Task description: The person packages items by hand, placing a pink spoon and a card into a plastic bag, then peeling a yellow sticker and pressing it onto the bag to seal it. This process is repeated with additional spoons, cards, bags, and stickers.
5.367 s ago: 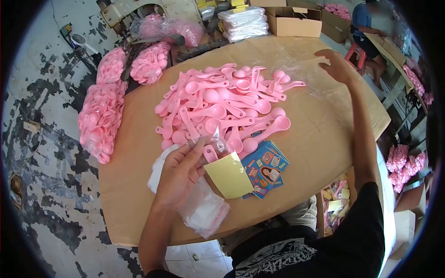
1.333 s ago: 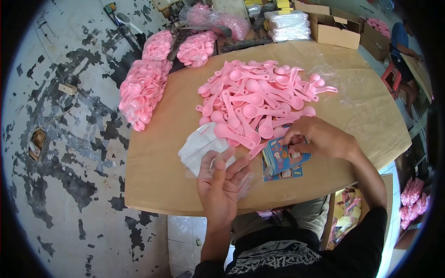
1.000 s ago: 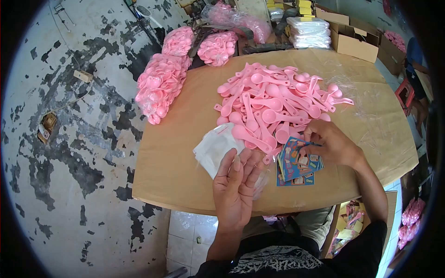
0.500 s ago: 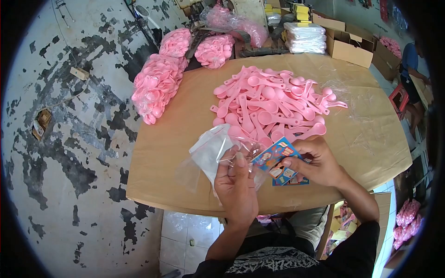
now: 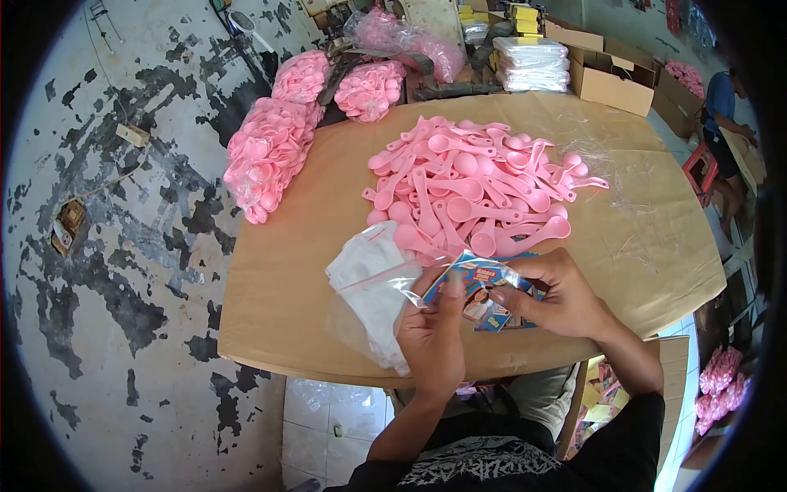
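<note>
Since half a second ago, the printed card [image 5: 475, 283] has tipped flatter and slid left, its corner now at the mouth of the clear pouch [image 5: 393, 287]. The right hand [image 5: 561, 297] pinches the card's edge between thumb and forefinger. The left hand [image 5: 433, 340] pinches the pouch, thumb on top, over the table [image 5: 287, 287] just below the heap of pink spoons [image 5: 467, 184]. Limp film could fold and snag that corner, creasing the card, which looks glossy, blue and busy with cartoon pictures.
</note>
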A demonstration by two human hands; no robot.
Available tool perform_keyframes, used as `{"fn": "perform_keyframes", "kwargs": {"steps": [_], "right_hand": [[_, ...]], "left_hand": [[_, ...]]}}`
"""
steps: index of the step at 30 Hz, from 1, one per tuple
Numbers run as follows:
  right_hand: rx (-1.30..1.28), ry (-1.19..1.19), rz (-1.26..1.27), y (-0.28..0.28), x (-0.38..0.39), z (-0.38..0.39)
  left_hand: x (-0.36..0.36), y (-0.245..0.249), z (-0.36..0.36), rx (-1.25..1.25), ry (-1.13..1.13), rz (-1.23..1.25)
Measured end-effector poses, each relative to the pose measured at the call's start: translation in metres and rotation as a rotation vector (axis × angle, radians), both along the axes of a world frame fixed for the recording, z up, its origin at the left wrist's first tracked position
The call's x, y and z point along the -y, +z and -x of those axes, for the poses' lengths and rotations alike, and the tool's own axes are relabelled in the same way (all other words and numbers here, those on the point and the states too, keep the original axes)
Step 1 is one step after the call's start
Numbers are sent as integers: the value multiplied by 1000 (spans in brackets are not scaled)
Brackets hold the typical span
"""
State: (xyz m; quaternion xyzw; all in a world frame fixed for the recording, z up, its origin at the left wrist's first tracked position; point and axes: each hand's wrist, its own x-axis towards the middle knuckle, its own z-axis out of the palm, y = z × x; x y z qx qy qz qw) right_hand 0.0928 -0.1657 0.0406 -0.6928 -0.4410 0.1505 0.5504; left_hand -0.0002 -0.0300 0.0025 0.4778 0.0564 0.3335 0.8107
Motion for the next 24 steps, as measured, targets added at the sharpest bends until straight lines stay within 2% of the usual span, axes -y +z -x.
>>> {"fn": "perform_keyframes", "kwargs": {"steps": [3,4,7,9,11,12,15,16,18,19,20,23,24], "right_hand": [[-142,2,-89,-4,1,1],[-134,4,-120,-5,1,0],[-80,37,-138,-9,4,-6],[-3,90,-51,-14,10,-15],[-184,86,-169,-12,2,-6],[-274,82,-229,-11,-1,-3],[-484,172,13,-1,7,-4],[-242,207,52,-9,11,-12],[-128,278,-65,-18,9,-15],[-70,316,-123,-20,9,-16],[-14,342,67,-3,13,-16],[23,262,73,-7,20,-39],[141,87,131,-6,18,-51]], "left_hand": [[6,-3,-1,-87,-78,-217],[11,0,0,-14,-112,-137],[12,3,0,103,-201,-379],[18,-7,1,114,-213,-106],[17,-7,0,224,-279,218],[17,-7,0,220,-254,193],[16,-13,-4,237,-296,-43],[16,-16,-2,220,-326,-181],[17,-23,2,209,-367,-462],[17,-31,-1,292,-354,-442],[16,-39,-3,374,-342,-423],[10,-48,-7,497,-272,-266],[9,-45,-2,445,-260,-191]]}}
